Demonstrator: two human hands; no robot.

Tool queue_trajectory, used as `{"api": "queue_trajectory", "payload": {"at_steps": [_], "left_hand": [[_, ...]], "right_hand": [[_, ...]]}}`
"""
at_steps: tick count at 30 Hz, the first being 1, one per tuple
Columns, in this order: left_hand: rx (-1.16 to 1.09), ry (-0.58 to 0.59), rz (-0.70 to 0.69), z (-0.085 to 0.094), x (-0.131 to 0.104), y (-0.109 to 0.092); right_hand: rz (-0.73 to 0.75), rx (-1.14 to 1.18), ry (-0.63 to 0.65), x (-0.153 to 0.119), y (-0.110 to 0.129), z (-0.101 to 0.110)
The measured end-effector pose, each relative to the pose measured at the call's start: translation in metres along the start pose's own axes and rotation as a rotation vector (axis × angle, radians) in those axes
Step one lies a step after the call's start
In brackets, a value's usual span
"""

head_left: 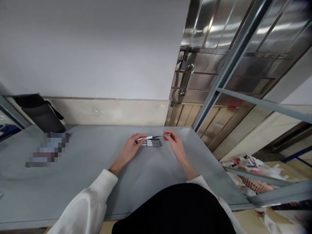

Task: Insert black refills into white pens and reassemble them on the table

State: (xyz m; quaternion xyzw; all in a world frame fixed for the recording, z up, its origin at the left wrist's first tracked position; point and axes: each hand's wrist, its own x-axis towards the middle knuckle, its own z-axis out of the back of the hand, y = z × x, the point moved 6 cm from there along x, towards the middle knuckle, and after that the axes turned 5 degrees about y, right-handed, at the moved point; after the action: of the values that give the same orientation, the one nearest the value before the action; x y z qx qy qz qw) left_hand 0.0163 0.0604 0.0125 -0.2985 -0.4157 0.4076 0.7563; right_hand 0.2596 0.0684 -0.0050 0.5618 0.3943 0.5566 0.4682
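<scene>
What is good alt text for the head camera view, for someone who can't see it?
A person's left hand holds a pen beside a row of similar pens on a gray table, the right hand near the pen's other end. A black object with a strap sits at the left; a metal door stands beyond, at the right.

Grey table point(83, 185) bears several pens point(153, 143) side by side; at left, a dark bottle point(45, 113) and a blurred object point(48, 149).
</scene>
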Motion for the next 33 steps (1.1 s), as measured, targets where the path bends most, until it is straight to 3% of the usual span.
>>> {"api": "queue_trajectory", "payload": {"at_steps": [12,19,26,33], "left_hand": [[-0.022,0.073,-0.016,-0.006,-0.001,-0.002],[-0.035,0.071,-0.016,-0.005,-0.002,-0.005],[-0.013,0.090,-0.020,-0.004,-0.001,-0.009],[-0.007,0.104,-0.022,-0.006,-0.001,-0.009]], "right_hand": [[0.021,-0.067,0.229,-0.014,0.023,-0.028],[0.021,-0.084,0.232,-0.014,0.018,-0.027],[0.030,-0.096,0.215,-0.016,0.029,-0.030],[-0.042,-0.124,0.200,-0.018,0.026,-0.032]]}}
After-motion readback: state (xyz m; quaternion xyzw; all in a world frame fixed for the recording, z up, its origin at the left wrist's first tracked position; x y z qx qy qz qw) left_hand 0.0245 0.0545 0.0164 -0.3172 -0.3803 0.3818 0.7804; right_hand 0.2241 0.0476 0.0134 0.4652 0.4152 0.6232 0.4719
